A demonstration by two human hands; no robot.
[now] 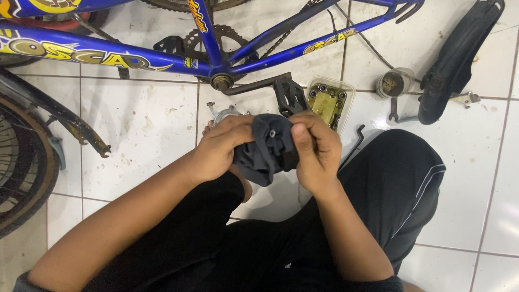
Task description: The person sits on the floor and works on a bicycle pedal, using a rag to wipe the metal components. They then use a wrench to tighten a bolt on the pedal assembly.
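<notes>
left hand [219,148]: gripping dark rag [267,151] | right hand [313,151]: pinching small metal part [272,132] in rag | above tiled floor [140,124], near bike pedal [286,97]

Cloth [268,148] between left hand [219,151] and right hand [316,154], bicycle frame [162,57] behind them, open tray [328,103] right of pedal [289,97], jar [393,83] further right, wheel [21,157] at floor's left edge
</notes>
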